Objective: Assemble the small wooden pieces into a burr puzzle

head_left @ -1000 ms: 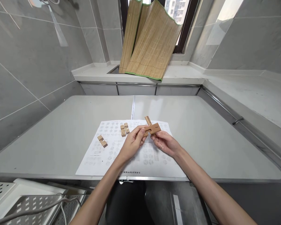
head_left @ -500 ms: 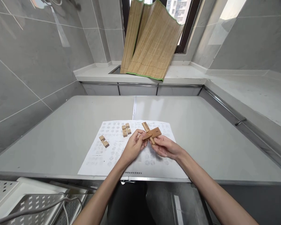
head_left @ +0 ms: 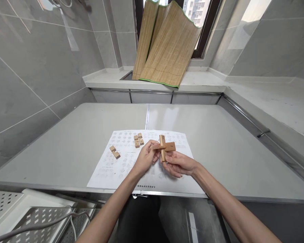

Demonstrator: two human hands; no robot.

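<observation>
Above the printed sheet (head_left: 101,175), my left hand (head_left: 147,157) pinches the left end of a crosswise wooden puzzle piece (head_left: 170,146). My right hand (head_left: 179,163) grips the lower end of an upright wooden puzzle piece (head_left: 162,140). The two pieces are joined in a cross, and my fingertips hide part of the joint. Left of my hands, two notched wooden blocks (head_left: 136,141) lie side by side on the sheet. Another notched wooden block (head_left: 115,152) lies farther left, set at a slant.
The sheet lies at the front edge of a grey table (head_left: 53,145). A folded bamboo mat (head_left: 169,50) leans on the window ledge behind. White perforated racks (head_left: 40,219) with a grey cable (head_left: 40,226) stand below at the left.
The cross of wooden pieces has turned in my hands, so the piece in my right hand now stands nearly upright and the crosswise one lies nearly level. The view has shifted slightly.
</observation>
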